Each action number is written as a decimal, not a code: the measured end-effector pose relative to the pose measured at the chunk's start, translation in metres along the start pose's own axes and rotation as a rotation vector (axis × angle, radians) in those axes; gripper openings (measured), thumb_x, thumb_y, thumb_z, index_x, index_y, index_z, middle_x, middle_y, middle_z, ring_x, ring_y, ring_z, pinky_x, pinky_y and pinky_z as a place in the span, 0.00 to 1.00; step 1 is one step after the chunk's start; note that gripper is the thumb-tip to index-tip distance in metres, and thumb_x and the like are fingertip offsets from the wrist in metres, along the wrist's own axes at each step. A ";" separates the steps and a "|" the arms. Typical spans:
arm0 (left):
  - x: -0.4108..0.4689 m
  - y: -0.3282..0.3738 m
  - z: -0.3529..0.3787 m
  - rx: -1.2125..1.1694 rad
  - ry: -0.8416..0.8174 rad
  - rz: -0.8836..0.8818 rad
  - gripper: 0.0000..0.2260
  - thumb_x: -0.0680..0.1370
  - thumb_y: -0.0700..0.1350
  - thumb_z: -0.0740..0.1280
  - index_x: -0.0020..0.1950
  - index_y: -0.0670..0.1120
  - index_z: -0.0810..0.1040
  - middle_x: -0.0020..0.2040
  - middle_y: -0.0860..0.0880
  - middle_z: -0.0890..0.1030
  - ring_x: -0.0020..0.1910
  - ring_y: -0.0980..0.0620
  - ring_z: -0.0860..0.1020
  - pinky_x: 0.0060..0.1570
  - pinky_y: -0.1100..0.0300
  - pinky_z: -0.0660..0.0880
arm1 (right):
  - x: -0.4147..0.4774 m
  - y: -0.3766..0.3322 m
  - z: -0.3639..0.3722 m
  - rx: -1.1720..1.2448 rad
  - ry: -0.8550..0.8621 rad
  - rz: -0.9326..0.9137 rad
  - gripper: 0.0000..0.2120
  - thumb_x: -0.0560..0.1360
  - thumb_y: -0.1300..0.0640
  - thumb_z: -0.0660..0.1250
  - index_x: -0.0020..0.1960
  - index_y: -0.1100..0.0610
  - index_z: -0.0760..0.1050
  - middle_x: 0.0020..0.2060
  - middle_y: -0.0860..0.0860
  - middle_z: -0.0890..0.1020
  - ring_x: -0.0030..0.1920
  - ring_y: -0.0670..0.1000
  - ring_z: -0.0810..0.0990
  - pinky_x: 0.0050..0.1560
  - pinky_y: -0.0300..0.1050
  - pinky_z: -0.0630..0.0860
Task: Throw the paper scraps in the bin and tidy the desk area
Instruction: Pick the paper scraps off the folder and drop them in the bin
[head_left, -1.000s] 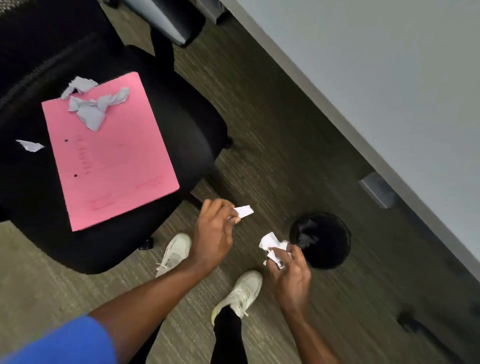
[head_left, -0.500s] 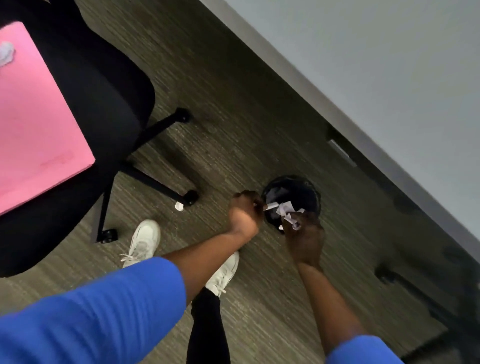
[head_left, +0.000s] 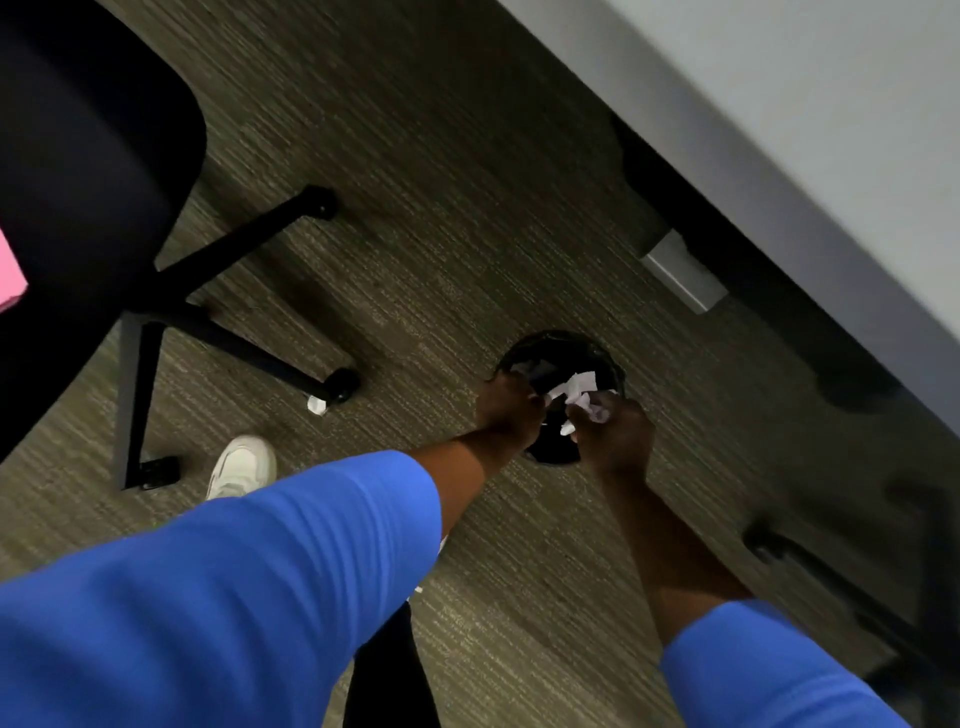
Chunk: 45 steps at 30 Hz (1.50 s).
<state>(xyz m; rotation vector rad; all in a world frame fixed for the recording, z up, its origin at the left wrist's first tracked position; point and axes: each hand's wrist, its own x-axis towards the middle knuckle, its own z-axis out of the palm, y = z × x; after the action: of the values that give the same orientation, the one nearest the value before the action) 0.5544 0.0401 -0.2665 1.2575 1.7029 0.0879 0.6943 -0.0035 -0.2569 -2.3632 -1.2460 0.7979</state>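
Observation:
A small round black bin (head_left: 558, 347) stands on the carpet under the desk edge. Both my hands hover over its mouth. My right hand (head_left: 615, 439) is closed on a bunch of white paper scraps (head_left: 582, 395) that stick out above its fingers. My left hand (head_left: 509, 410) is curled beside it at the bin's left rim; whether it holds a scrap is hidden by the fingers. One small white scrap (head_left: 316, 405) lies on the floor next to a chair castor. A corner of the pink folder (head_left: 10, 275) shows on the chair seat.
A black office chair (head_left: 88, 156) with spread legs and castors fills the left. The grey desk top (head_left: 779, 104) runs along the upper right, with a grey bracket (head_left: 683, 278) beneath. Another chair base (head_left: 831, 577) sits at lower right. My white shoe (head_left: 241, 465) is on the carpet.
My head and both hands have moved right and down from the chair to the bin. The hands went from in front of the bin to directly over its opening, still carrying scraps.

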 end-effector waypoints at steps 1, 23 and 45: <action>0.003 0.000 0.005 -0.029 -0.031 -0.013 0.19 0.82 0.51 0.70 0.68 0.41 0.82 0.67 0.40 0.84 0.68 0.40 0.80 0.66 0.52 0.75 | 0.004 0.003 0.001 0.001 -0.016 0.001 0.10 0.72 0.54 0.79 0.52 0.57 0.87 0.46 0.57 0.88 0.47 0.57 0.86 0.45 0.40 0.73; -0.037 -0.039 -0.047 0.168 -0.247 0.145 0.15 0.85 0.47 0.62 0.67 0.43 0.83 0.68 0.40 0.82 0.68 0.38 0.80 0.68 0.47 0.75 | -0.029 -0.029 0.016 -0.091 -0.111 -0.036 0.16 0.77 0.60 0.73 0.63 0.61 0.79 0.58 0.62 0.83 0.54 0.64 0.84 0.54 0.62 0.81; -0.116 -0.135 -0.417 -0.486 0.421 0.015 0.04 0.80 0.45 0.72 0.45 0.51 0.84 0.35 0.54 0.86 0.28 0.58 0.83 0.36 0.57 0.80 | -0.103 -0.413 0.085 0.124 -0.160 -0.592 0.16 0.75 0.63 0.74 0.62 0.54 0.81 0.52 0.50 0.83 0.48 0.52 0.84 0.54 0.56 0.82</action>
<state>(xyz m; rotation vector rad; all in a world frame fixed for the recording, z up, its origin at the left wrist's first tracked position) 0.1577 0.0796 -0.0508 0.9220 1.8704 0.7751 0.3319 0.1422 -0.0665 -1.7091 -1.7776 0.8360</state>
